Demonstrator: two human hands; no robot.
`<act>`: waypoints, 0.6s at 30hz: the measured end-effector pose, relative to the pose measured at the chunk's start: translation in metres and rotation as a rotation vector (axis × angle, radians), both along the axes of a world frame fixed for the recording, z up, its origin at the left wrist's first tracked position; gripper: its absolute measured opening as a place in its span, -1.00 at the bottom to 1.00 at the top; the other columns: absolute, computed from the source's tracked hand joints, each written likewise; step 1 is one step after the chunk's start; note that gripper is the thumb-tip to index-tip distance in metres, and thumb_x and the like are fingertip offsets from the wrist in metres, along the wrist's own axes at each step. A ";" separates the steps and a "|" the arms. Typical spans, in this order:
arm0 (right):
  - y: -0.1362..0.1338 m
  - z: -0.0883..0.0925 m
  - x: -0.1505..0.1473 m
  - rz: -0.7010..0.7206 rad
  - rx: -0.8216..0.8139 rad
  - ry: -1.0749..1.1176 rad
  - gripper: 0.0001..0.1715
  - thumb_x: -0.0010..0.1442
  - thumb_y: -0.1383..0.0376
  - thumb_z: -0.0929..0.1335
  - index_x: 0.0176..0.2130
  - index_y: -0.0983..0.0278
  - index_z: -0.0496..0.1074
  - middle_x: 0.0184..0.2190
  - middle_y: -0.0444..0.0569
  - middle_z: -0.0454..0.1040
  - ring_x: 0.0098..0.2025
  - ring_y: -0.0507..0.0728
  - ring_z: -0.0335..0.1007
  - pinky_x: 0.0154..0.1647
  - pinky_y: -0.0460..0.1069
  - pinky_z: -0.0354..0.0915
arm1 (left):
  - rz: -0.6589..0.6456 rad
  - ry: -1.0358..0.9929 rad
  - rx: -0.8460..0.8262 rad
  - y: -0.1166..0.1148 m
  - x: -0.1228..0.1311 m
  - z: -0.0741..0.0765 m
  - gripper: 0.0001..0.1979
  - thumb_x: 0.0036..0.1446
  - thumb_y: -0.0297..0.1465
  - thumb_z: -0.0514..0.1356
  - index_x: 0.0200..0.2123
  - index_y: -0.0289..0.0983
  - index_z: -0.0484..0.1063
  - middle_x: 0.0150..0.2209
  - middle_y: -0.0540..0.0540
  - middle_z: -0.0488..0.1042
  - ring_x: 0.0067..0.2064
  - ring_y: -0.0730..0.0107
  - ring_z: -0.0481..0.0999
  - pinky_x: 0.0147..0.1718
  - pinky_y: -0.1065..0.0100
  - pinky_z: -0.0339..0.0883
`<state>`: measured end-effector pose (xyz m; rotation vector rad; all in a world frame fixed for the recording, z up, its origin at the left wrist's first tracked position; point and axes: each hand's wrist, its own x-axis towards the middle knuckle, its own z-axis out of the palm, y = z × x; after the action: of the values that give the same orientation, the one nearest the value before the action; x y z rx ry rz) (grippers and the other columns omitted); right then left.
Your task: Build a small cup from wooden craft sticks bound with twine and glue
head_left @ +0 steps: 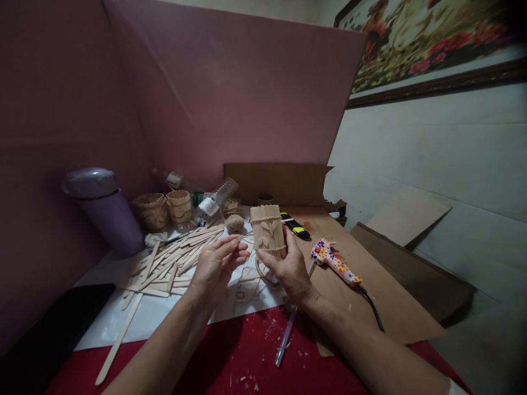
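Observation:
My right hand (288,269) grips a small cup made of wooden sticks (268,228), held upright above the table, with a leaf pattern on its side and twine round its base. My left hand (218,262) is just left of the cup, fingers curled together in a pinch near its lower edge. What the pinch holds is too small to make out. A loop of twine (263,274) hangs below the cup.
A pile of flat wooden sticks (173,260) lies on white paper (164,312) at left. A patterned glue gun (335,262) rests on cardboard at right. Behind are a purple flask (109,211), two stick cups (164,209), a twine ball (234,223), a bottle (212,203) and a yellow-black cutter (295,225).

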<state>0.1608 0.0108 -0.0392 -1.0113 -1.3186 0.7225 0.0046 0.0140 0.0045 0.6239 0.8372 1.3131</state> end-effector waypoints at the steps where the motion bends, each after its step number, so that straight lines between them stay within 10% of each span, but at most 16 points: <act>1: 0.000 0.000 0.000 -0.007 0.001 -0.003 -0.08 -0.02 0.15 0.50 0.23 0.28 0.18 0.13 0.20 0.42 0.13 0.32 0.40 0.17 0.24 0.30 | 0.003 -0.008 -0.001 0.000 0.000 0.000 -0.83 0.14 -0.71 0.12 -0.36 -0.45 0.49 -0.52 -0.15 0.56 -0.55 0.47 0.56 -0.56 0.56 0.46; 18: 0.003 -0.003 0.001 -0.011 0.011 -0.005 -0.11 -0.03 0.16 0.50 0.21 0.27 0.18 0.12 0.20 0.43 0.13 0.31 0.41 0.16 0.21 0.32 | -0.015 -0.047 0.008 0.002 0.001 -0.003 -0.81 0.11 -0.72 0.15 -0.43 -0.48 0.54 -0.47 -0.22 0.61 -0.47 0.37 0.62 -0.51 0.52 0.50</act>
<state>0.1621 0.0136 -0.0425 -1.0121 -1.3192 0.7038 0.0055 0.0165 0.0011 0.6023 0.7874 1.3132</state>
